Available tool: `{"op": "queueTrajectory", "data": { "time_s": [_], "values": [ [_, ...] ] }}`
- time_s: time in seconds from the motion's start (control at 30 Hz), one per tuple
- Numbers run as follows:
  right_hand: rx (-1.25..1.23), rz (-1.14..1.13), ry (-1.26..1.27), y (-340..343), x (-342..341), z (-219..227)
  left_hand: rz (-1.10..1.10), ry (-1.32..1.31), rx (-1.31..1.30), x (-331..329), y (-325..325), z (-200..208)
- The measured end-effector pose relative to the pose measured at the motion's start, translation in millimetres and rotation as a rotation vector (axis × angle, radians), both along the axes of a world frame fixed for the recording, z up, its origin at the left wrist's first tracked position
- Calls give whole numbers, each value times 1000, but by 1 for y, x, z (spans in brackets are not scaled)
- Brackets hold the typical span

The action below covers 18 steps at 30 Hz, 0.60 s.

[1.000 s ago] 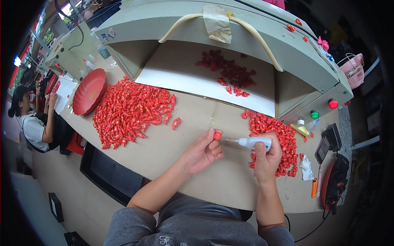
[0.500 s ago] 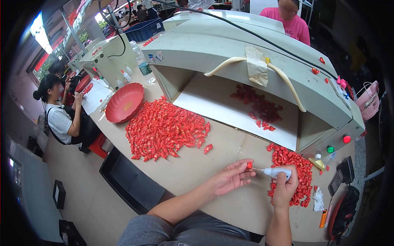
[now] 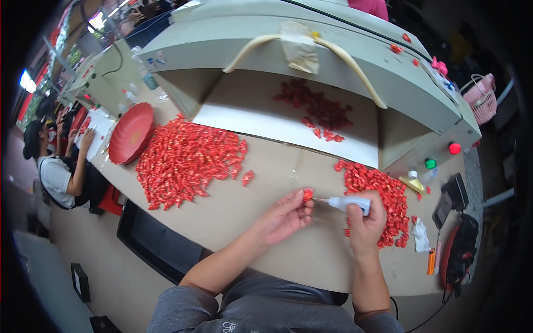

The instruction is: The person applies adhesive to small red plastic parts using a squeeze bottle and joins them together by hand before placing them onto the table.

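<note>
Between thumb and fingertips, my left hand (image 3: 280,217) pinches a small red piece (image 3: 307,195) above the tabletop. My right hand (image 3: 366,225) is wrapped round a white squeeze bottle (image 3: 347,203), which lies nearly level. Its thin nozzle points left and its tip is at the red piece; whether it touches cannot be made out. Under and beside my right hand spreads a pile of small red pieces (image 3: 391,213). A larger heap of longer red pieces with golden marks (image 3: 186,158) lies to the left, one loose piece (image 3: 247,178) apart from it.
Ahead stands a pale box-shaped machine (image 3: 344,69) with red pieces (image 3: 319,105) inside its opening. A red fluted bowl (image 3: 131,133) and a water bottle (image 3: 150,80) are at left. A black bin (image 3: 158,244) sits below the table edge. An orange lighter (image 3: 431,261) and crumpled tissue (image 3: 420,236) lie right. Co-workers sit far left.
The whole view has shifted, so the scene sits further left and higher. My left fingers have curled in more. The nozzle remains at the red piece.
</note>
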State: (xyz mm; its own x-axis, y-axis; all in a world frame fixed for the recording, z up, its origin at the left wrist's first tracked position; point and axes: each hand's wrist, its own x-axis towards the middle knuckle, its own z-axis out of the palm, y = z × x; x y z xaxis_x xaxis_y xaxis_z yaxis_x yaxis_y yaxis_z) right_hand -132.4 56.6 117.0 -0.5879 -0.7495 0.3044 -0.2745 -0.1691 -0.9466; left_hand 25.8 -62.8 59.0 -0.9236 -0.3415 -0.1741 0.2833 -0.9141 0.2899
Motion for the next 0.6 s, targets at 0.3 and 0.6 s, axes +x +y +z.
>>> {"op": "queueTrajectory", "data": {
  "time_s": [0.3, 0.6],
  "values": [
    [-15, -44, 314, -1, 0, 0, 13, -58, -6, -3, 2, 0],
    [-34, -23, 342, -3, 1, -1, 9, -73, 22, -3, 2, -1]
  ]
}}
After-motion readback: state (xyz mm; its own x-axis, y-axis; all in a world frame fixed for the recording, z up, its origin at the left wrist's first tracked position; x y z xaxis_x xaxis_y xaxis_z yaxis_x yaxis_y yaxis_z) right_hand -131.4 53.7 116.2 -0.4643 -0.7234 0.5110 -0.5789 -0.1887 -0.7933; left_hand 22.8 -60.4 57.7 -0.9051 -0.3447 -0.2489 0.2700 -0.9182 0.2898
